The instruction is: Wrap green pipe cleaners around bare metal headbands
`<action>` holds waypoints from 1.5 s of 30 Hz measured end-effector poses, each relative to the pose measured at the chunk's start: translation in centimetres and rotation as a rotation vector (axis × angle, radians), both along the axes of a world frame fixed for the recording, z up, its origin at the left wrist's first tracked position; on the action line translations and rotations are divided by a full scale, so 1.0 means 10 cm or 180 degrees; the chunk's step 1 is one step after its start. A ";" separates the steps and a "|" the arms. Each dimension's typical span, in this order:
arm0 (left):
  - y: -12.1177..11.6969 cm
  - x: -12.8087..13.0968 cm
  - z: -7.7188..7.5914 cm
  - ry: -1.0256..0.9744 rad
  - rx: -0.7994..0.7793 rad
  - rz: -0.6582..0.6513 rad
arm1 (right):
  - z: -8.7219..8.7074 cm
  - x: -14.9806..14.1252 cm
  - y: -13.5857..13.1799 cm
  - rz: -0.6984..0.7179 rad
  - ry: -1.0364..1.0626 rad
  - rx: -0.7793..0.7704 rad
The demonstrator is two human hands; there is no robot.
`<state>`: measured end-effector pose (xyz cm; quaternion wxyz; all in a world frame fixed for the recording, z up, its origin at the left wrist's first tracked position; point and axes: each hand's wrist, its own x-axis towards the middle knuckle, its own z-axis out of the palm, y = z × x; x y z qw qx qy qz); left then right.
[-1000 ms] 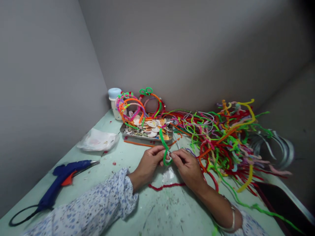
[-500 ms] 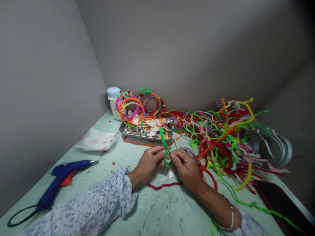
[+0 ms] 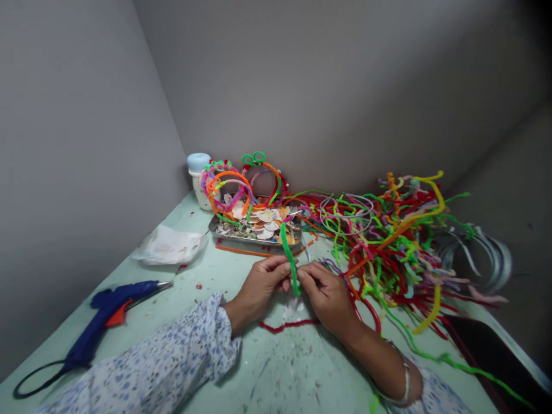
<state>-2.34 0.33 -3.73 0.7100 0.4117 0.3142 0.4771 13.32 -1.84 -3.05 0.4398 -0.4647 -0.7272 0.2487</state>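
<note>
In the head view, both hands meet over the table around a green pipe cleaner [image 3: 288, 246]. My left hand [image 3: 264, 284] is closed, its thumb and fingers pinching the green strand from the left. My right hand [image 3: 328, 294] pinches at the strand from the right, its fingertips close to the left ones. The upper end of the green piece stands up toward the tray, with a bit of pink at its tip; the lower end hangs below the fingertips. A pale thin band [image 3: 307, 250] shows just behind the hands. Beneath them lies a dark red pipe cleaner [image 3: 284, 329].
A metal tray [image 3: 241, 237] of shells stands behind the hands, with decorated headbands [image 3: 230, 174] on it. Tangled pipe cleaners [image 3: 388, 247] and grey headbands [image 3: 495, 264] lie right. To the left are a blue glue gun [image 3: 103, 313], plastic bag [image 3: 170, 246] and blue-lidded bottle [image 3: 199, 163].
The green pipe cleaner's lower part has gone from a curved loop near the fingers to a straighter, hanging end. Both hands stay in nearly the same place.
</note>
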 end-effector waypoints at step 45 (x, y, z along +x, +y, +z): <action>-0.03 0.02 0.02 0.0276 0.0490 0.0177 | 0.01 0.00 -0.05 -0.0216 0.0048 0.0589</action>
